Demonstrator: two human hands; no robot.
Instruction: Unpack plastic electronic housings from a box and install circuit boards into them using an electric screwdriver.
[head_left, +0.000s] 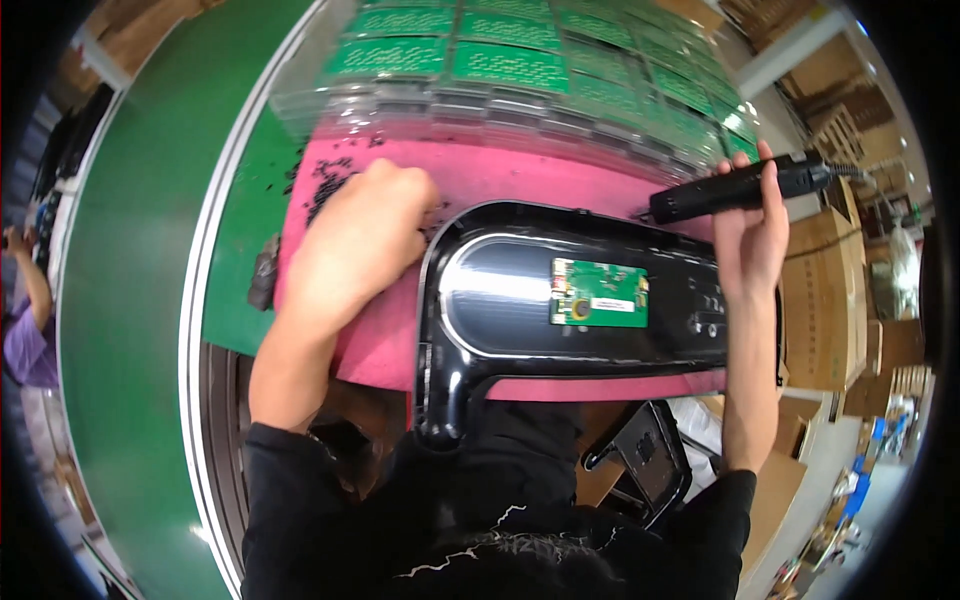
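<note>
In my right hand point(752, 235), palm turned up, lies a black electric screwdriver point(735, 190); its tip points left and its cable runs off to the right. My left hand point(375, 225) is closed, fingers curled, just beside a scatter of small black screws point(335, 185). Whatever its fingertips hold is hidden. Between the hands sits a glossy black plastic housing point(500, 300), with a narrower arm toward me at its left end. A green circuit board point(600, 293) rests inside it, near the middle.
Pink mat point(380, 345) covers the work surface. Clear trays of green circuit boards point(510, 65) are stacked behind it. A dark lump point(263, 275) lies left of the mat, beside a green conveyor belt point(150, 300). Cardboard boxes point(825, 300) stand right; another black housing point(640, 460) is below.
</note>
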